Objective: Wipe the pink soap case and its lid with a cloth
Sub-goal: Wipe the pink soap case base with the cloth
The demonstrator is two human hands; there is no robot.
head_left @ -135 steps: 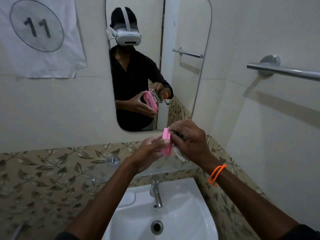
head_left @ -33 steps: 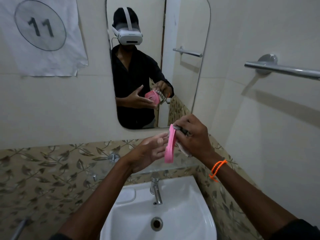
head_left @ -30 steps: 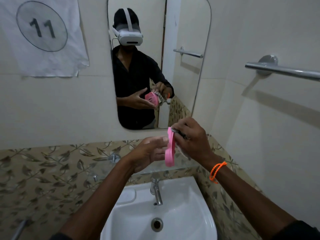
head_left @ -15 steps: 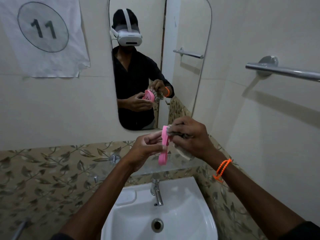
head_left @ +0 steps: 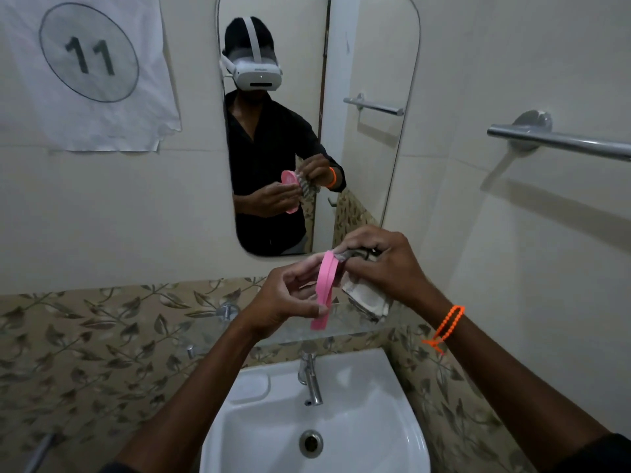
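White sink point(head_left: 358, 448), tap point(head_left: 311, 378), mirror point(head_left: 372, 138), towel bar point(head_left: 560, 143), paper "11" point(head_left: 89, 68).

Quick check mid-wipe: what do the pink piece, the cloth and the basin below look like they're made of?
Pink soap case piece: looks like moulded plastic, smooth and matte, thin with an even rim. Cloth: soft woven fabric, pale with darker stripes; it bunches and drapes under the right hand. Sink: probably glazed ceramic, glossy white with soft reflections. The left hand pinches the pink piece.

Pink soap case point(head_left: 324, 290); grey-white cloth point(head_left: 367, 297); orange bracelet point(head_left: 447, 324); white sink point(head_left: 372, 425); beige leaf-patterned tiles point(head_left: 102, 336).
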